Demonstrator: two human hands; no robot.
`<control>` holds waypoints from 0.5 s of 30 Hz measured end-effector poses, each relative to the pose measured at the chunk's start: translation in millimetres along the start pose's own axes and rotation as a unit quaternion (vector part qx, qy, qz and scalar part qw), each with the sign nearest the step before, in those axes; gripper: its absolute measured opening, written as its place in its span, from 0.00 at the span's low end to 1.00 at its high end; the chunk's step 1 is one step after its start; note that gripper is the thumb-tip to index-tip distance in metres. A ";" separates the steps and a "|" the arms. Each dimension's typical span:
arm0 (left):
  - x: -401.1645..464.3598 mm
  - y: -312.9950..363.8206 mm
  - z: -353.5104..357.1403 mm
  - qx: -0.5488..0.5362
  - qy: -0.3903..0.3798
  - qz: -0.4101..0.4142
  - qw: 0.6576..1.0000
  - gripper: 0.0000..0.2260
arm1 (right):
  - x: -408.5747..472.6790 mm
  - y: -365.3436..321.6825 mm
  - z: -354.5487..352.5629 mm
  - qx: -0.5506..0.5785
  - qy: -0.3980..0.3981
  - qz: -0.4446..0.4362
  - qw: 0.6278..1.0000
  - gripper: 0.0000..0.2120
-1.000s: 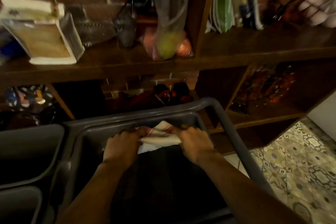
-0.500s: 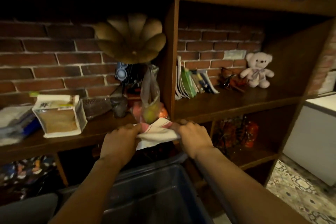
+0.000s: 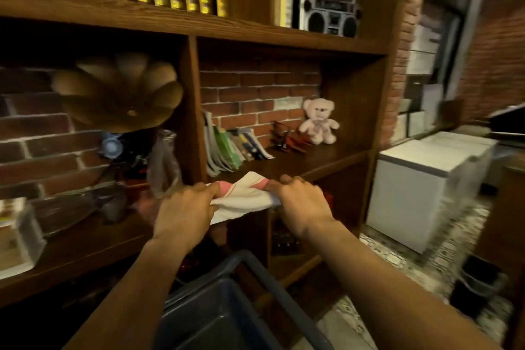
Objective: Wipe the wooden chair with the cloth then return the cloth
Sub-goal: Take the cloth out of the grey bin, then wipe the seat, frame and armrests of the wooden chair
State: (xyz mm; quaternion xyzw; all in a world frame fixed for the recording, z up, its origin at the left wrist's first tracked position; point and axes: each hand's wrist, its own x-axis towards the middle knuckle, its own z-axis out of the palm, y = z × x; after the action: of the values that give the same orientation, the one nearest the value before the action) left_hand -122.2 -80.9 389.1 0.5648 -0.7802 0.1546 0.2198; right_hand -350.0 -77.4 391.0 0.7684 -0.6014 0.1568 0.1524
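Note:
A white cloth [image 3: 243, 198] with pink-red stripes is stretched between both hands at chest height in front of a wooden shelf unit. My left hand [image 3: 184, 212] grips its left end and my right hand [image 3: 301, 203] grips its right end, both fists closed over the fabric. The cloth's lower edge hangs folded between them. No wooden chair is in view.
A dark grey plastic bin [image 3: 227, 307] sits below my arms. The wooden shelf unit [image 3: 298, 162] holds books, a teddy bear [image 3: 319, 121], a boombox [image 3: 326, 11] and a gramophone horn [image 3: 119, 91]. A white chest freezer [image 3: 420, 193] stands right on patterned floor tiles.
The view has lifted from the bin up to the shelves and turned right. Both hands have risen out of the bin with the cloth still held between them.

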 end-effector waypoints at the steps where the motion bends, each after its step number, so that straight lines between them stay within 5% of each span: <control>1: 5.9 11.9 5.6 -0.012 0.000 0.012 1.000 0.14 | -7.4 12.4 -1.2 -0.001 -0.002 0.013 1.000 0.30; 15: 77.7 305.7 86.8 -0.145 -0.001 0.251 0.957 0.11 | -174.6 254.3 -29.4 -0.101 -0.015 0.220 0.970 0.30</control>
State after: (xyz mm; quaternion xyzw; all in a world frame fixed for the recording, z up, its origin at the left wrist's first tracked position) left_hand -447.6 -90.5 357.2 0.3128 -0.9111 0.0900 0.2528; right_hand -638.6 29.6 355.1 0.6004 -0.7703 0.1134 0.1825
